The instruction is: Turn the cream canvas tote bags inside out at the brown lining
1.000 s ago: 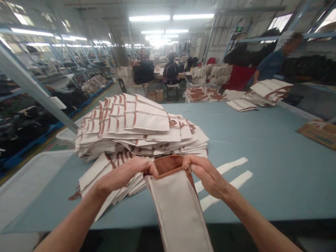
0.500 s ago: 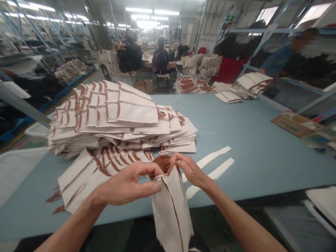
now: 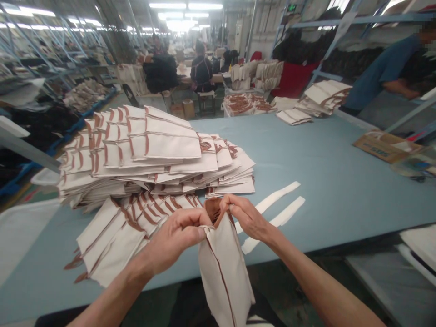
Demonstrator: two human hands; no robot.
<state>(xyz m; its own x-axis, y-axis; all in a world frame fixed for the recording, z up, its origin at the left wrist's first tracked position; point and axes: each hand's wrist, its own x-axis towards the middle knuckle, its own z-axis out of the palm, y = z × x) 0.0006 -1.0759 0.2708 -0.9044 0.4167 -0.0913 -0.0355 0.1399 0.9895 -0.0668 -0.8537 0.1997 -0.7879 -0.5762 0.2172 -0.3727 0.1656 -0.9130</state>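
A cream fabric bag (image 3: 226,268) with brown trim and a dark brown seam hangs over the table's front edge, held by its upper rim. My left hand (image 3: 182,234) pinches the rim at the seam, thumb in front. On the other side my right hand (image 3: 243,215) grips the brown edge with its fingers closed. Between them the mouth gapes a little and shows brown lining. Close to my left hand, a row of overlapping cream pieces (image 3: 112,245) with brown edges lies on the table. Two off-white strips (image 3: 282,211) lie just beyond my right hand.
A high stack of similar cream pieces (image 3: 163,141) fills the left of the blue-green table (image 3: 334,181). More pieces (image 3: 323,97) lie at the far edge. An open cardboard box (image 3: 384,147) sits at the right. A person in blue (image 3: 378,72) stands by the shelves.
My left thumb and fingers have closed onto the bag's rim, where the thumb stuck out before. The view has shifted slightly. The person at the right now reaches forward with one arm.
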